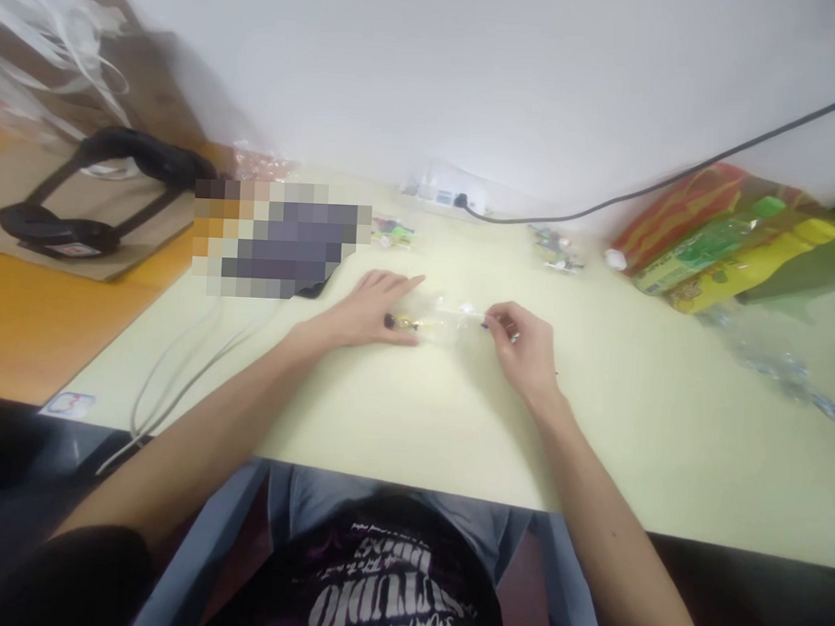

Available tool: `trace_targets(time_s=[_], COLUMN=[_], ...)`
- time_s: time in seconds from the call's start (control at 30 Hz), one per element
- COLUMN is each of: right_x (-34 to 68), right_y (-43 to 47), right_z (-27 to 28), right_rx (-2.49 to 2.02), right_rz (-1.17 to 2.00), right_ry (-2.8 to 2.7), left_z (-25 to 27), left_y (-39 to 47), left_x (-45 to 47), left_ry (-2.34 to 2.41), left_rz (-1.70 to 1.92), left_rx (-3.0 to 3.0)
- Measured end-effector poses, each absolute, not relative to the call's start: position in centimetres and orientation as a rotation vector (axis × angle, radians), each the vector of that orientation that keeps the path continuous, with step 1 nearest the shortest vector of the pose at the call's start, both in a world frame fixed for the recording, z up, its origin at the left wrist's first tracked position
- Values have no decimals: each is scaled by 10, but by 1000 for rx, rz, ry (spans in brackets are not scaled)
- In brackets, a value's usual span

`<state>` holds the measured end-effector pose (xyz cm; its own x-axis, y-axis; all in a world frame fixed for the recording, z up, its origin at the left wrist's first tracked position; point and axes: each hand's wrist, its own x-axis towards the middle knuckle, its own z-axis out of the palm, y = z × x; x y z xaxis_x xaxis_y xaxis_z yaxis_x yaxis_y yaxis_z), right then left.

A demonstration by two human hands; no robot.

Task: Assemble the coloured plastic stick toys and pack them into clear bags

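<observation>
A clear plastic bag (451, 326) lies flat on the pale yellow table (385, 413), with a small yellow and black item (409, 324) showing at its left end. My left hand (362, 309) rests at that end, thumb and forefinger spread apart on either side of the item. At the bag's right end, my right hand (527, 347) is closed in a pinch. A small dark-blue piece (486, 325) shows at its fingertips, and glints of something else show between the fingers. Blur hides the exact kind of these small pieces.
Two small bagged sets of colourful parts, a left one (391, 232) and a right one (557, 250), lie further back. A power strip (447, 196) sits against the wall. Drink bottles (758, 263) lie at right, crumpled plastic (781, 366) nearby. A pixelated dark device (289, 243) and white cables (171, 390) are left.
</observation>
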<state>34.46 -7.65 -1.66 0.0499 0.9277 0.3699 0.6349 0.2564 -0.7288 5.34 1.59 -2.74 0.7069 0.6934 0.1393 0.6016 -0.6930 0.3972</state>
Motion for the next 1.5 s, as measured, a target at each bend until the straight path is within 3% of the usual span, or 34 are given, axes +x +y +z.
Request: trace_targets(time_s=[0.13,0.43,0.77,1.0,1.5], right_x=[352,364,334,301,280], right_y=[-73,-73,-65,-42,-22], right_z=[-19,-15,-26,-29,-35], right_rx=[-1469,-1492,-1520,-1587,-1322], right_rz=[131,-6,296,333,607], right_ry=[-1825,-1861,-1975,-2035,-2060], left_z=[-27,-27,-28,-29,-28], left_y=[17,17,15,14,13], left_x=[52,50,52,54,54], left_ry=[1025,1049,1034,988,1011], left_rz=[403,420,427,434,416], left_rx=[2582,2567,2569,2569,2596])
